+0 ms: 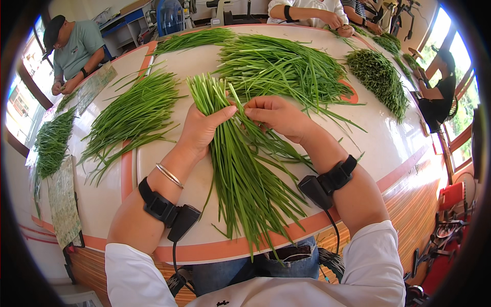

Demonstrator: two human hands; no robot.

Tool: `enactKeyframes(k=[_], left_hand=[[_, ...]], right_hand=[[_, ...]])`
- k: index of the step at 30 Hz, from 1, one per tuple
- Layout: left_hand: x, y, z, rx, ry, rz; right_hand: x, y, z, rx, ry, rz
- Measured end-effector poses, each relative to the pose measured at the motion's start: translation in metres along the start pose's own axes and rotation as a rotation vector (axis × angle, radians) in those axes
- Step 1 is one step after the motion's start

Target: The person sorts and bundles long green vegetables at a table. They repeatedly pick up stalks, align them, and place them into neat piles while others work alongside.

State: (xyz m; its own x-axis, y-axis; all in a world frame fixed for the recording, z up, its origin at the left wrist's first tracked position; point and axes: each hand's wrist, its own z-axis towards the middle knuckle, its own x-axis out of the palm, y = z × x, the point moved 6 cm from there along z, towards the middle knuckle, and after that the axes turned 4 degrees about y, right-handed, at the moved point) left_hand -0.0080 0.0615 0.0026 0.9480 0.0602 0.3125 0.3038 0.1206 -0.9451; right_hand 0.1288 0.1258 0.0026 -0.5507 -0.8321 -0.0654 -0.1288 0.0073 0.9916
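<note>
My left hand point(203, 124) is closed around a thick bunch of long green leaves, which look like garlic chives point(234, 169). Their pale cut ends stand up past my thumb, and the leafy tips fan down over the table's near edge. Close beside it, my right hand point(276, 115) pinches a few chive stalks point(264, 134) between thumb and fingers at the right side of the bunch. The leaves of those stalks trail off to the lower right. Some right-hand fingertips are hidden behind the stalks.
A large chive heap point(280, 69) lies beyond my hands, and another pile point(130, 111) lies to the left. Darker bundled greens point(378, 78) rest at the right of the white table point(172, 215). Several people point(82, 50) work around it. Cables hang from my wrist straps.
</note>
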Motion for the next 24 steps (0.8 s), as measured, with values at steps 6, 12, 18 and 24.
enactKeyframes(k=[6,12,18,24], left_hand=[[0.005,-0.004,-0.002,0.013,-0.002,0.044],[0.001,-0.002,0.0,0.018,-0.019,0.076],[0.0,0.001,0.001,0.018,-0.007,0.043],[0.001,-0.001,-0.001,0.032,-0.045,0.023]], right_hand=[[0.003,0.005,-0.003,-0.014,-0.032,-0.12],[-0.002,0.009,-0.002,-0.046,-0.058,-0.155],[-0.005,0.008,-0.001,-0.074,-0.094,-0.119],[-0.003,0.013,0.001,-0.208,-0.1,-0.058]])
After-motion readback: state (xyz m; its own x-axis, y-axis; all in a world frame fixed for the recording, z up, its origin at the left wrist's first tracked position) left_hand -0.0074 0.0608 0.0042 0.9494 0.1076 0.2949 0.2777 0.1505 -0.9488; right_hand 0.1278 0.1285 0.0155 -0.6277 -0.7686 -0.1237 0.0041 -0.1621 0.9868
